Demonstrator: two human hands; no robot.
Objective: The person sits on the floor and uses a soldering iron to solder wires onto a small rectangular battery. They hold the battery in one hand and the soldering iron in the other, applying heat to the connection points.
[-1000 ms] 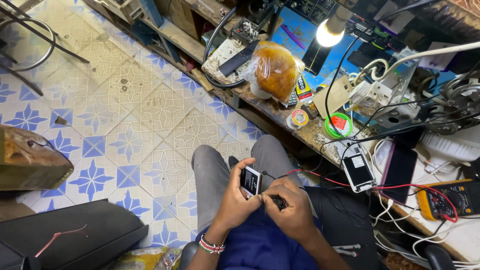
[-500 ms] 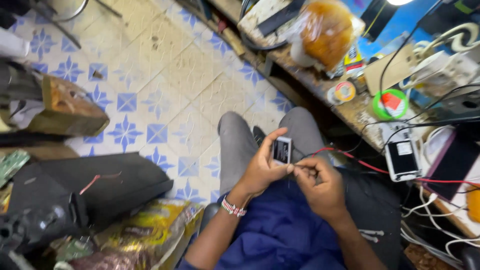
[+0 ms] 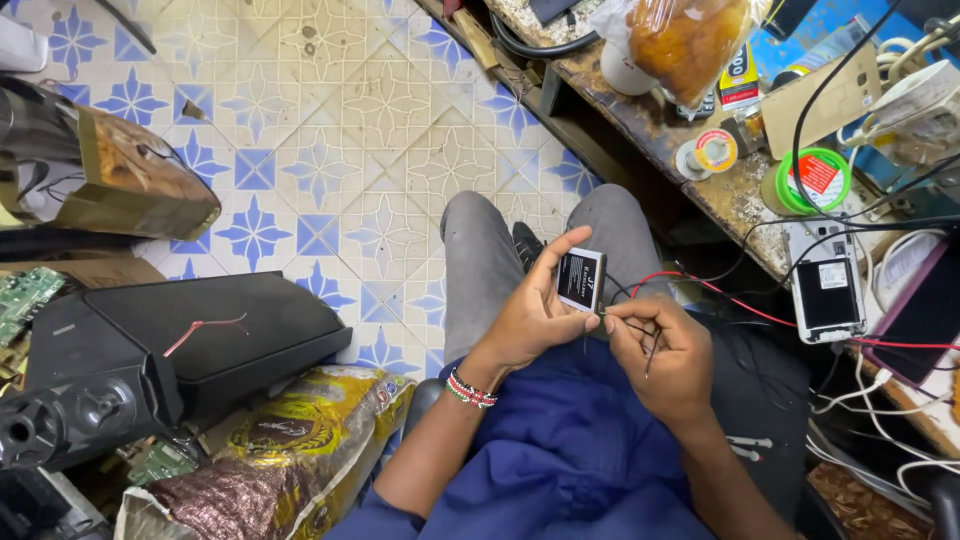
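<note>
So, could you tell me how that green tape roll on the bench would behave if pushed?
The tape roll lies flat, so it would probably slide, not roll. It looks light. Cables close by might snag it.

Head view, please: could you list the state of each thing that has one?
Phone battery: upright, pinched in the left hand.
Probe wires: held in the right hand, tips at the battery's edge.
Phone: on the bench, back cover off.
Tape roll: lying flat.
</note>
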